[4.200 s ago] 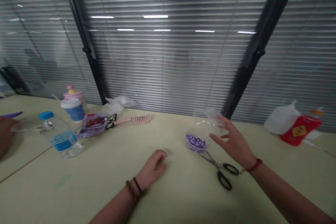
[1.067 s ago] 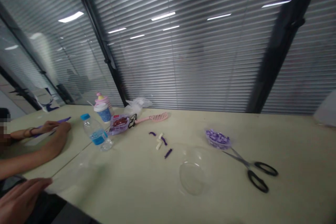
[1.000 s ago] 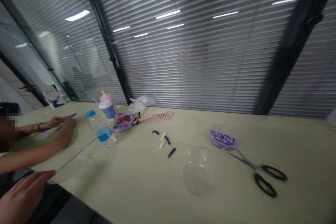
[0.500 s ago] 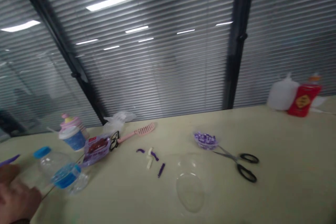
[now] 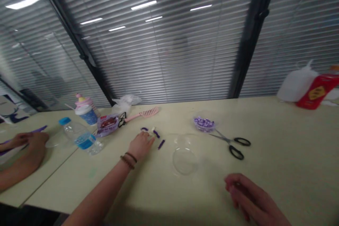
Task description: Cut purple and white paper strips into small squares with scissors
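Note:
My left hand (image 5: 140,145), with two brown bracelets on its wrist, reaches down to the small strips on the table, thumb and forefinger apart. A white strip (image 5: 153,131) shows at its fingertips, partly hidden by them. Short purple strips (image 5: 161,144) lie close by. Over the table's front right, my right hand (image 5: 247,196) is loosely closed, fingers curled towards the thumb, and nothing shows in it. Between my hands lies a clear plastic container (image 5: 184,161). Behind it sits a clear tub of purple and white bits (image 5: 203,124), with black-handled scissors (image 5: 230,142) beside it.
A clear bottle with a blue cap (image 5: 83,137), a purple food packet (image 5: 108,124), a blue cup (image 5: 88,114) and a pink hairbrush (image 5: 143,113) are at left. Another person's hands (image 5: 33,141) work beyond the table seam. A red bottle (image 5: 315,91) stands back right.
Both my hands have come into view, the left at the strips and the right at the front right. The view has shifted, showing more of the other person's arms.

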`<action>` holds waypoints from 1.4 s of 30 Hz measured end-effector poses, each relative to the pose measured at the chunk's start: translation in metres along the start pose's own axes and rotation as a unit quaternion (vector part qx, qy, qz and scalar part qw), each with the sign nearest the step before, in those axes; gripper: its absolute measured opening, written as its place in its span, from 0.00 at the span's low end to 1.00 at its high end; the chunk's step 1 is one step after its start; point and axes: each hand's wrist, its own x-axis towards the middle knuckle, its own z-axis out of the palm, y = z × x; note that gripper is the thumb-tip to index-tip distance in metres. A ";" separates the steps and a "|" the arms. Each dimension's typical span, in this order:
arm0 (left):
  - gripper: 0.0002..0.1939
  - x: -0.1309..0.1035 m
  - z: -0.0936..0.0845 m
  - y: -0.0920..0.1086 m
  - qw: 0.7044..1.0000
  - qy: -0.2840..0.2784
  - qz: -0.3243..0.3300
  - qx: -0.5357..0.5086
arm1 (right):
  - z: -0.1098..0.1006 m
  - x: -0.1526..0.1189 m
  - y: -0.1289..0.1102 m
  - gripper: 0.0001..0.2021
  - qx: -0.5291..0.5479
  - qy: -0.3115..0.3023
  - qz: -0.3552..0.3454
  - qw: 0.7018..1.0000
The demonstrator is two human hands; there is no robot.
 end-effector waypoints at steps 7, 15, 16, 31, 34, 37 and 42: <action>0.08 0.024 -0.008 0.025 0.996 -0.036 0.004 -0.076 | -0.048 0.005 -0.029 0.09 -0.009 -0.016 -0.052 0.998; 0.07 -0.023 -0.082 0.104 0.965 0.019 0.172 -0.196 | -0.032 0.042 -0.071 0.07 0.195 -0.207 -0.074 0.956; 0.09 -0.026 -0.086 0.115 0.957 0.029 0.202 -0.205 | -0.023 0.048 -0.080 0.11 0.246 -0.224 -0.074 0.940; 0.13 -0.013 -0.075 0.146 0.949 0.037 0.230 -0.212 | 0.007 0.090 -0.078 0.09 0.294 -0.156 -0.098 0.938; 0.12 -0.013 -0.076 0.144 0.954 0.035 0.215 -0.208 | 0.003 0.093 -0.078 0.07 0.280 -0.149 -0.098 0.943; 0.12 -0.015 -0.079 0.139 0.958 0.038 0.199 -0.200 | -0.001 0.096 -0.075 0.06 0.274 -0.145 -0.091 0.946; 0.11 -0.017 -0.083 0.127 0.962 0.044 0.188 -0.190 | -0.008 0.103 -0.074 0.06 0.277 -0.143 -0.073 0.948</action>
